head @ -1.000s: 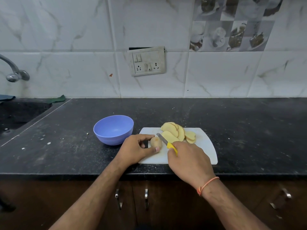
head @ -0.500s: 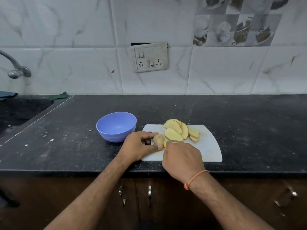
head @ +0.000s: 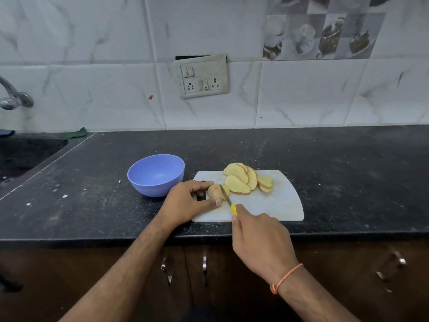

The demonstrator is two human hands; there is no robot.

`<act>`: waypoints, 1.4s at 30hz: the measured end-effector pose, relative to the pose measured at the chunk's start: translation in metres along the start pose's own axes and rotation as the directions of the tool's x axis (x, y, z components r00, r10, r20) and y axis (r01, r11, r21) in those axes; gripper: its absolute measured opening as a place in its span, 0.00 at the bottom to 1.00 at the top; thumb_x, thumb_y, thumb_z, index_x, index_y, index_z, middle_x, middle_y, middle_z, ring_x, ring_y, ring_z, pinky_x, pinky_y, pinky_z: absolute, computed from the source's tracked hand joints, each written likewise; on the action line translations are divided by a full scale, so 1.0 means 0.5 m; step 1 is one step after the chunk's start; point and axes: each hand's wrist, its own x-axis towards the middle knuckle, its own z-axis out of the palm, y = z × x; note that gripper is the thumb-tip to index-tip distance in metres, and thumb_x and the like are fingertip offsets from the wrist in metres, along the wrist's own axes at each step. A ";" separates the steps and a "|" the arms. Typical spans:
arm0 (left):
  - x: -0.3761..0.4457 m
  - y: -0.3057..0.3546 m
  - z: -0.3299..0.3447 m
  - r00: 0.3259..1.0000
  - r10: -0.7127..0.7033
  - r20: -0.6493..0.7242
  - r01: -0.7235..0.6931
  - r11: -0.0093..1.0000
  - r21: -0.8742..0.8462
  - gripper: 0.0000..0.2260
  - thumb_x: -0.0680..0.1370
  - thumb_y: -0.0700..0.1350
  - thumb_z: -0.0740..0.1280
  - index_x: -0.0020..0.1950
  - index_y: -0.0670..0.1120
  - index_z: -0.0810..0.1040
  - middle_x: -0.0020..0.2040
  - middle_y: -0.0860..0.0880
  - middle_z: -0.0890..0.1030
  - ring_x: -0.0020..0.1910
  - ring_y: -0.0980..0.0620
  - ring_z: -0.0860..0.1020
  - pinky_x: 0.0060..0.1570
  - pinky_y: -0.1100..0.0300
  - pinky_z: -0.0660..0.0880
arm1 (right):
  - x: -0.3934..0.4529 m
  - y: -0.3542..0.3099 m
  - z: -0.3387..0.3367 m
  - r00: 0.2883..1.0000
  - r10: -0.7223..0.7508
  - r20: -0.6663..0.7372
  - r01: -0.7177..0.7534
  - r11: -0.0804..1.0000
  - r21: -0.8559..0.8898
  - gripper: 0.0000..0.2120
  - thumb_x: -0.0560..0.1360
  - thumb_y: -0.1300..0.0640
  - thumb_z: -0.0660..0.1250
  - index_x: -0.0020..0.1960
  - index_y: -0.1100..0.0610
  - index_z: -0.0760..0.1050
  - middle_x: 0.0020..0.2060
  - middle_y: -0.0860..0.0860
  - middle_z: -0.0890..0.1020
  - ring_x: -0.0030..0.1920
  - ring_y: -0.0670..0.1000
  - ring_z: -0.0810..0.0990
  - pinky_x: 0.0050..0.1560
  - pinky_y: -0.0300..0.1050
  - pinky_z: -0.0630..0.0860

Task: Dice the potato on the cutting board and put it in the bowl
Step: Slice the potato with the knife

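Head view: pinned the potato end piece [head: 214,191] between left hand [head: 185,202] thumb and fingers at the left end of the cutting board [head: 278,203], steadying it for the cut. Gripped the yellow-handled knife [head: 228,201] in right hand [head: 261,240], blade down through the piece. Piled finished potato slices [head: 241,180] toward the board's far edge, out of the blade's way. Kept the blue bowl [head: 156,175] just beside the board's left edge on the bench [head: 348,170], probably for a short transfer.

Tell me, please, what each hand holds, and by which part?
Left hand pinches the potato end by its sides; right hand grips the knife by its yellow handle.
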 end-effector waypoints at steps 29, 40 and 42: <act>0.002 -0.011 0.000 0.997 -0.083 0.007 0.083 0.987 -0.138 0.24 0.67 0.56 0.85 0.63 0.56 0.87 0.51 0.60 0.88 0.45 0.64 0.79 0.50 0.68 0.76 | 0.049 -0.036 -0.007 0.999 0.036 -0.014 -0.037 0.999 -0.039 0.19 0.85 0.47 0.51 0.73 0.51 0.68 0.40 0.49 0.77 0.38 0.52 0.74 0.34 0.49 0.65; 0.002 -0.012 0.001 0.998 -0.065 -0.013 0.064 0.994 -0.087 0.20 0.71 0.51 0.83 0.63 0.56 0.87 0.48 0.62 0.87 0.48 0.65 0.82 0.55 0.63 0.77 | 0.069 -0.015 0.006 0.998 0.052 -0.046 -0.052 0.998 0.021 0.12 0.84 0.47 0.53 0.54 0.50 0.73 0.39 0.48 0.79 0.40 0.53 0.78 0.35 0.50 0.66; -0.001 -0.003 0.004 0.998 -0.048 -0.034 0.046 0.997 -0.062 0.23 0.69 0.56 0.84 0.63 0.56 0.87 0.46 0.60 0.86 0.43 0.66 0.79 0.50 0.66 0.74 | 0.060 -0.013 0.009 0.998 0.025 -0.049 -0.023 0.999 0.040 0.12 0.84 0.47 0.52 0.57 0.50 0.72 0.37 0.48 0.79 0.38 0.52 0.77 0.34 0.50 0.67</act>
